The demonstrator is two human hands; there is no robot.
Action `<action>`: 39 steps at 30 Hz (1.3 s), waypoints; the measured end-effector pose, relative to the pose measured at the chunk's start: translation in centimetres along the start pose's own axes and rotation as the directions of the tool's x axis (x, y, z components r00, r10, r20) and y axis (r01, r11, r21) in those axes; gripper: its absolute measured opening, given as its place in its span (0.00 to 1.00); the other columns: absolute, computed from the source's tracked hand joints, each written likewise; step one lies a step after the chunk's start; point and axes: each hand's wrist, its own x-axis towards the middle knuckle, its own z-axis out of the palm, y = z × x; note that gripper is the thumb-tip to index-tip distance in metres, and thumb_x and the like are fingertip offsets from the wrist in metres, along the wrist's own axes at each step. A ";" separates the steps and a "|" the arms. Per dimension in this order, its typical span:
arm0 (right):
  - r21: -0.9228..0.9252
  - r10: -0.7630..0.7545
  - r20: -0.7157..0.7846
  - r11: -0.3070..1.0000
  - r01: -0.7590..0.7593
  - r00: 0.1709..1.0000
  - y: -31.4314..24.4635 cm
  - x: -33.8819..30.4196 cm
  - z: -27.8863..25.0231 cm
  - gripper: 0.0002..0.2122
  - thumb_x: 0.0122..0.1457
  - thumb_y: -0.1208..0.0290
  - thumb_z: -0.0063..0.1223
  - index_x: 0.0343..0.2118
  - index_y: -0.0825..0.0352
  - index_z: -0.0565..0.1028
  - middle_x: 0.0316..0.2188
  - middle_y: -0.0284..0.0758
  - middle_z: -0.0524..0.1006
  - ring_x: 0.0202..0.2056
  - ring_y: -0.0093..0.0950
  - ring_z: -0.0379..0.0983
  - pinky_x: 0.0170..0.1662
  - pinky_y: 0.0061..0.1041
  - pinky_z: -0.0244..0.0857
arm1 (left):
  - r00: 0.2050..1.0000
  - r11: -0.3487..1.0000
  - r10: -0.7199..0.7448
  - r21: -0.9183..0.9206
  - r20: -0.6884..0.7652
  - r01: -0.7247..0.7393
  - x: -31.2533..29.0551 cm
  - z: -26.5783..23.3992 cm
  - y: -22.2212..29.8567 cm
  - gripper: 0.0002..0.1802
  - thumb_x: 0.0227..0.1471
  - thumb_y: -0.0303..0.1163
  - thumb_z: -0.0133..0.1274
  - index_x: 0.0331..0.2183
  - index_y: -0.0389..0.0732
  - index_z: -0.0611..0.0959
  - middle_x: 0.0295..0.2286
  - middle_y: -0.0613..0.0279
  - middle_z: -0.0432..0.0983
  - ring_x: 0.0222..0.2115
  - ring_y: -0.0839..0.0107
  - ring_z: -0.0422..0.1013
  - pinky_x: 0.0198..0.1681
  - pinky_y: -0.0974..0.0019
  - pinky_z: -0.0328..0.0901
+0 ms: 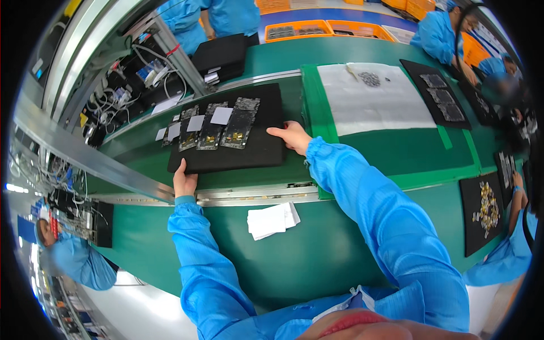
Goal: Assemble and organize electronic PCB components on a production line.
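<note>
A black foam pad lies on the green conveyor belt between my hands. My left hand grips its near edge, thumb on top. At the pad's right edge my right hand has its thumb on top and its fingers partly hidden at the side. Several flat, dark phone-frame-like parts with gold patches stand in a row across the pad. White cards lie on or beside some of them, one white card being on the upper part of a frame.
A stack of white cards lies on the near green table. To the right, a white sheet carries small grey pieces. A metal post crosses at left. Co-workers in blue sit around, beside a black pad with gold parts.
</note>
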 end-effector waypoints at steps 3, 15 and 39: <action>-0.578 -0.431 -0.255 0.786 0.221 0.866 1.9 0.1 -0.4 0.26 0.47 0.61 0.62 0.43 0.77 0.70 0.32 0.43 0.75 0.32 0.35 0.74 0.35 0.29 0.67 | 0.970 0.944 0.101 0.330 -0.222 -0.023 -0.3 1.9 -0.9 0.16 0.49 0.35 0.61 0.41 0.42 0.78 0.39 0.61 0.74 0.38 0.68 0.68 0.41 0.64 0.62; -0.644 -0.018 0.184 0.753 0.134 0.983 -1.9 -31.0 -19.6 0.14 0.54 0.65 0.57 0.38 0.71 0.77 0.35 0.36 0.79 0.39 0.24 0.74 0.44 0.24 0.67 | 0.821 0.693 0.005 0.590 0.571 -0.414 -28.6 15.4 -0.9 0.31 0.49 0.30 0.56 0.53 0.33 0.66 0.52 0.49 0.63 0.51 0.63 0.65 0.55 0.59 0.58; -0.651 -0.131 -0.377 0.742 -0.162 0.917 -4.5 -41.0 -44.7 0.08 0.53 0.71 0.56 0.33 0.71 0.78 0.28 0.33 0.79 0.31 0.20 0.73 0.36 0.22 0.67 | -0.012 0.286 0.168 -0.061 0.986 -0.956 -32.0 35.5 -2.6 0.26 0.46 0.35 0.56 0.44 0.31 0.67 0.52 0.32 0.58 0.42 0.55 0.69 0.43 0.61 0.63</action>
